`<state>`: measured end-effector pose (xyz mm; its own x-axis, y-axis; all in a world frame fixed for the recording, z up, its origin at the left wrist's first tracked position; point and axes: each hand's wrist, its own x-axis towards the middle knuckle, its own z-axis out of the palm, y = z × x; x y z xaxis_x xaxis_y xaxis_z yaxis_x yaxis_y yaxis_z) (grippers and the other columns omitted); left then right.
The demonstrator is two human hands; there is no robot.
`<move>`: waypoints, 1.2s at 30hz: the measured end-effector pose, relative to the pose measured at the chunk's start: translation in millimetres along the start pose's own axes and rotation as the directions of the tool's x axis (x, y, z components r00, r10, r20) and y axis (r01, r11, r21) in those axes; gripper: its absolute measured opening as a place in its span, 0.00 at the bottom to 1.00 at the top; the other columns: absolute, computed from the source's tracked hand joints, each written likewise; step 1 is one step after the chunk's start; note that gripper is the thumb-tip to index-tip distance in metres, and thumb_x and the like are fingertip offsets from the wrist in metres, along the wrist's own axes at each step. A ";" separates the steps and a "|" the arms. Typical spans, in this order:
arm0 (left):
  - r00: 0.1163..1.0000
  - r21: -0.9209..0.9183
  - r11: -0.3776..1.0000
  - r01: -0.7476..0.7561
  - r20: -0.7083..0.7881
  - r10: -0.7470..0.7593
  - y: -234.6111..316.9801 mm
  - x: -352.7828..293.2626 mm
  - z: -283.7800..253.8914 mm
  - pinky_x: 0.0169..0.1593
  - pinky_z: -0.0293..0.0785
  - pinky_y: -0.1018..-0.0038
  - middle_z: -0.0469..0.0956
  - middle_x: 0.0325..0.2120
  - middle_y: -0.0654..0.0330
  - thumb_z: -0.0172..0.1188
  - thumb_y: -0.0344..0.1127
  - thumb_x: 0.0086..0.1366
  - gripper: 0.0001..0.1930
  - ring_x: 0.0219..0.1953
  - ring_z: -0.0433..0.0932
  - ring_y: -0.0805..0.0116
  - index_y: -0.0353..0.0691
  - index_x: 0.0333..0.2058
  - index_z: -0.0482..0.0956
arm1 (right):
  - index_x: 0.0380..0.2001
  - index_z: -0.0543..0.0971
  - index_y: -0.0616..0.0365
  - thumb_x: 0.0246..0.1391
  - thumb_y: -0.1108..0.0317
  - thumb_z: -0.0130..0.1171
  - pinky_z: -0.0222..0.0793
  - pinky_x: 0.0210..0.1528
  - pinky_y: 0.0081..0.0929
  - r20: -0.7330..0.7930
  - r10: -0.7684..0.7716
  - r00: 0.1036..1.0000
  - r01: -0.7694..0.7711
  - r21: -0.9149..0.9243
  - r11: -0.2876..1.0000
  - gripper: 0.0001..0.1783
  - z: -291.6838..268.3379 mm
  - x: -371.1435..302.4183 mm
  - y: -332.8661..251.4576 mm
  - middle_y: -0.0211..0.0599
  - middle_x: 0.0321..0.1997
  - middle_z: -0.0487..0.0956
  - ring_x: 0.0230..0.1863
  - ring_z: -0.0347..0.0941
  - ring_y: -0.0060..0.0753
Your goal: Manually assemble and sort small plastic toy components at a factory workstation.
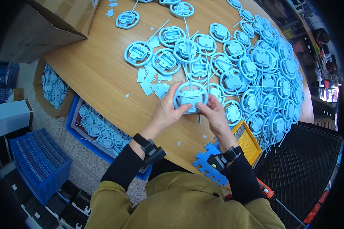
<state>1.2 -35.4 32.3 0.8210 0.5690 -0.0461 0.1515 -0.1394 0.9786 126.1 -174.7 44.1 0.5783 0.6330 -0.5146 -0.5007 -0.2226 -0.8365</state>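
A light blue plastic toy steering wheel (191,98) is held between my two hands above the table's near side. My left hand (169,108) grips its left rim, with the thumb against the lower edge of the rectangular centre. On the other side, the fingers of my right hand (214,113) close on its lower right part. Small flat blue plates (146,87) lie in a loose group just beyond my left hand. Several similar wheels, like one with an uncovered hollow centre (166,60), rest beyond my hands. What my fingers touch underneath is hidden.
A big heap of blue wheels (262,57) covers the table's right side. Near my right forearm are a yellow tray (252,147) of small metal pieces, a blue foam mat (208,158) and an orange-handled tool (264,187). A blue crate (73,114) of wheels stands left, below the table edge.
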 end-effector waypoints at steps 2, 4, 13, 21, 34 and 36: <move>0.998 0.130 0.991 -0.042 -0.030 0.046 0.6 19.2 -16.7 0.50 0.71 0.66 0.73 0.47 0.49 0.70 0.37 0.51 0.38 0.49 0.74 0.55 0.38 0.59 0.61 | 0.48 0.71 0.57 0.52 0.69 0.64 0.71 0.43 0.23 -0.107 -0.142 0.984 0.140 -0.033 0.990 0.20 -30.0 4.1 1.3 0.31 0.41 0.78 0.39 0.74 0.23; 0.957 0.402 0.901 -0.163 -0.159 0.244 -21.8 56.0 -44.6 0.53 0.68 0.67 0.71 0.48 0.51 0.70 0.36 0.49 0.39 0.53 0.70 0.57 0.40 0.59 0.62 | 0.50 0.70 0.57 0.54 0.68 0.61 0.71 0.46 0.24 -0.269 -0.224 0.937 0.288 0.228 0.930 0.21 -75.1 9.5 -12.8 0.33 0.46 0.77 0.41 0.74 0.25; 0.987 0.857 0.511 0.070 -0.134 0.090 -62.1 130.1 -131.1 0.63 0.56 0.59 0.59 0.59 0.41 0.69 0.52 0.46 0.38 0.63 0.57 0.45 0.47 0.57 0.68 | 0.50 0.73 0.53 0.46 0.71 0.65 0.72 0.41 0.23 0.287 -0.231 0.930 0.368 -0.747 0.554 0.25 7.6 24.7 -1.8 0.34 0.45 0.74 0.39 0.75 0.33; 0.982 0.765 0.635 0.111 -0.181 0.046 -64.2 89.7 -149.0 0.56 0.63 0.60 0.68 0.46 0.45 0.70 0.54 0.45 0.40 0.51 0.66 0.46 0.48 0.57 0.68 | 0.41 0.76 0.54 0.42 0.70 0.66 0.73 0.41 0.40 0.339 -0.282 0.897 0.407 -0.883 0.233 0.19 27.1 50.6 17.5 0.40 0.43 0.70 0.42 0.73 0.47; 0.969 -0.588 0.794 0.155 -0.065 -0.237 -54.3 28.5 -60.6 0.45 0.74 0.75 0.75 0.43 0.60 0.64 0.36 0.60 0.27 0.44 0.75 0.72 0.35 0.55 0.65 | 0.37 0.79 0.60 0.51 0.74 0.58 0.68 0.36 0.21 0.370 -0.283 0.885 0.441 -0.469 0.765 0.09 79.9 26.6 -31.7 0.35 0.33 0.71 0.33 0.71 0.26; 0.949 -0.749 0.631 0.202 -0.008 -0.314 -40.0 20.4 -52.2 0.40 0.73 0.79 0.75 0.38 0.62 0.65 0.34 0.59 0.23 0.38 0.74 0.77 0.34 0.50 0.68 | 0.38 0.79 0.60 0.52 0.74 0.59 0.68 0.36 0.19 0.359 -0.277 0.891 0.434 -0.493 0.754 0.09 69.1 31.6 -26.0 0.33 0.35 0.70 0.34 0.70 0.23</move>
<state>-16.8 24.1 2.7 0.7272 0.5908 -0.3493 -0.1510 0.6342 0.7583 112.9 -97.7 62.6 0.4228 0.8922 -0.1590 0.1907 -0.2591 -0.9468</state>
